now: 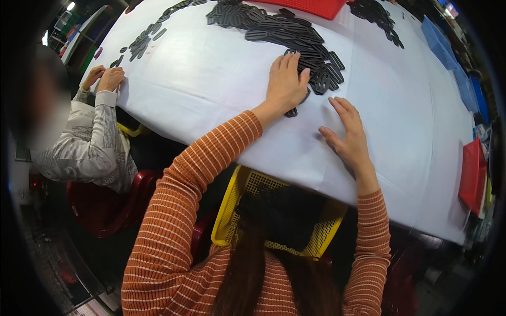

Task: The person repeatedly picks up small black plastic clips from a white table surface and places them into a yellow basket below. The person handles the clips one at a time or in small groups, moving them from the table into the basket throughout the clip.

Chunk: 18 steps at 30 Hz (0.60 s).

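Left hand (285, 84) flat on black plastic pieces (316, 63), fingers together. Right hand (349, 134) flat on white table (211, 79), fingers slightly apart, holding nothing.

Left hand (285, 84) flat on black parts (303, 39); right hand (349, 134) probably on table (211, 79).

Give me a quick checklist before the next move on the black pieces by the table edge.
1. Left hand on the pile of black flat pieces: ok, palm down on its near end.
2. Right hand free: ok, flat on the white table cover, holding nothing.
3. Pieces gripped: cannot tell, fingers hide them.
4. Yellow basket below the table edge: ok, already holds dark pieces.
5. Co-worker's hands clear of the pile: ok, far left.
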Each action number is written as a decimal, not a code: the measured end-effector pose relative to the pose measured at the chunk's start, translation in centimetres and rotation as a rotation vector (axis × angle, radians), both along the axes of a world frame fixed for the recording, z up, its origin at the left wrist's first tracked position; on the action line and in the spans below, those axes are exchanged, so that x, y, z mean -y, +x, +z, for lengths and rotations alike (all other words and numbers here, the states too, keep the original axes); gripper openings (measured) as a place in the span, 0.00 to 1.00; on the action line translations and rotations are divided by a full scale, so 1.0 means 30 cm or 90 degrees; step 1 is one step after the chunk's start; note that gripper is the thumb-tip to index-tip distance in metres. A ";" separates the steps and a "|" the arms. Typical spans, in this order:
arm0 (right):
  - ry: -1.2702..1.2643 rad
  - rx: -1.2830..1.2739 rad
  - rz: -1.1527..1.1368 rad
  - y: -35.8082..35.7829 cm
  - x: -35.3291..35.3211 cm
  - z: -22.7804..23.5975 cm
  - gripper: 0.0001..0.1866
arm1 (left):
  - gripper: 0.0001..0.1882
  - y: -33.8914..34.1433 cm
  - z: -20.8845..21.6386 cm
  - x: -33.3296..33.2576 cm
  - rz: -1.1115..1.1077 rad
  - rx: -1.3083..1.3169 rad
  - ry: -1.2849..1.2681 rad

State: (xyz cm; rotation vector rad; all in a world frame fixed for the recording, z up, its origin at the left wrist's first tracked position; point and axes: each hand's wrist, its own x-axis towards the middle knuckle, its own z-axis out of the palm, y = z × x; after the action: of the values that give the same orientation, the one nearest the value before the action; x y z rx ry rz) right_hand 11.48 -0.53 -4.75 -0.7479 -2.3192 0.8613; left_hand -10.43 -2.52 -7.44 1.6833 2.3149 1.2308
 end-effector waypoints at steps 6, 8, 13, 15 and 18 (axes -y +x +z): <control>0.056 0.029 -0.102 0.112 0.029 -0.033 0.37 | 0.29 0.249 0.091 0.063 -0.215 0.411 -0.046; 0.055 0.028 -0.137 0.175 0.044 -0.050 0.35 | 0.26 0.227 0.180 0.145 -0.207 0.459 -0.059; 0.052 -0.053 -0.252 0.317 0.102 -0.025 0.23 | 0.17 0.161 0.214 0.304 -0.261 0.214 -0.020; 0.111 -0.017 -0.239 0.295 0.117 -0.002 0.21 | 0.16 0.191 0.222 0.373 -0.277 0.056 -0.076; 0.172 0.026 -0.216 0.197 0.164 0.019 0.18 | 0.18 0.269 0.220 0.433 -0.262 -0.136 -0.098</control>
State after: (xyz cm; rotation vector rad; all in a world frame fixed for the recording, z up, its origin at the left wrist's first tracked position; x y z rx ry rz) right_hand 17.39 -5.45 -4.19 -1.0052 -2.1952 0.3771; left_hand -2.35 -15.52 -0.84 2.1742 1.9481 0.8107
